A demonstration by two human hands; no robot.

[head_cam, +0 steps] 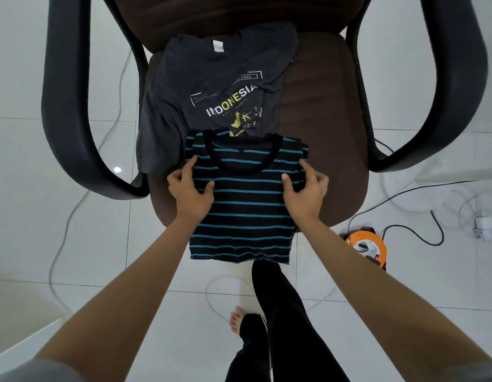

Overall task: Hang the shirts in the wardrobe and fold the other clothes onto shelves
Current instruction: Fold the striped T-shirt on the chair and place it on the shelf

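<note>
A: Where's the clothing laid?
B: On the brown chair seat [322, 128]. Grey printed T-shirt [211, 86] is spread twd the back edge; striped shirt [247, 205] is laid at the front edge, hem hanging over.
A: Hands?
B: Striped shirt's sides are gripped by left hand [191, 188] & right hand [305, 190], fingers curled on fabric.

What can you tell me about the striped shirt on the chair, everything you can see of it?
The striped shirt is black with thin teal horizontal stripes and a dark round collar, soft knit by the look. It lies flat, sleeves folded in, on the front of the brown chair seat, its hem hanging past the seat edge toward the person. Its collar end overlaps the bottom of the grey shirt. The left hand and right hand grip its two sides just below the shoulders, thumbs on top.
</note>
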